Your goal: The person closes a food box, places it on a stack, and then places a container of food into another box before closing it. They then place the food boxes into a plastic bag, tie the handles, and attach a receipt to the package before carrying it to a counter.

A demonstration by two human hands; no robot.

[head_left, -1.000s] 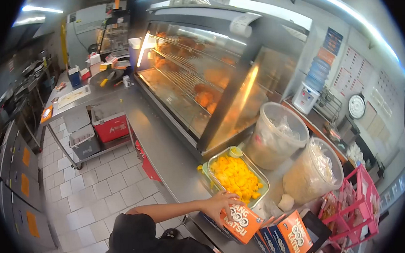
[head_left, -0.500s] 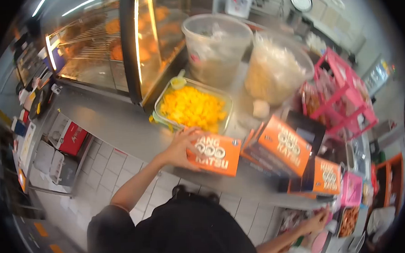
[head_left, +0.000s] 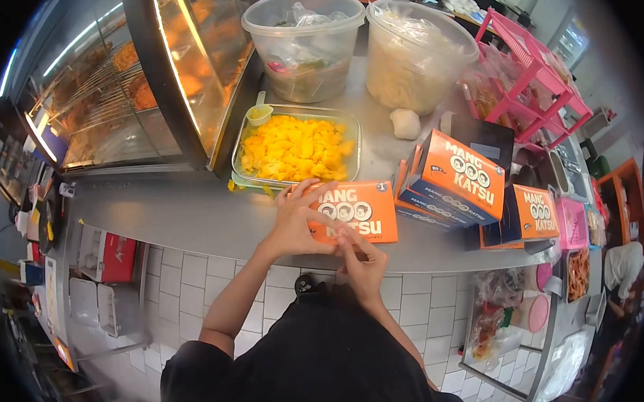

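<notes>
An orange box (head_left: 359, 210) printed "MANG KATSU" lies flat on the steel counter (head_left: 191, 208) near its front edge. My left hand (head_left: 297, 220) rests on the box's left end with fingers spread over the lid. My right hand (head_left: 359, 261) touches the box's front edge from below, fingers pinched at the flap. Just behind the box stands a metal tray (head_left: 294, 148) filled with yellow cut fruit, a small cup at its far corner.
More orange boxes (head_left: 459, 179) stand to the right, one (head_left: 534, 212) at the counter's end. Two big clear tubs (head_left: 303, 42) (head_left: 416, 50) sit behind the tray. A heated glass display case (head_left: 148, 79) is at left, a pink rack (head_left: 534, 81) at right. Tiled floor below.
My view swung down and over the counter. My left hand stayed on the box, which now lies flat, and my right hand came up from the lower right to its front edge.
</notes>
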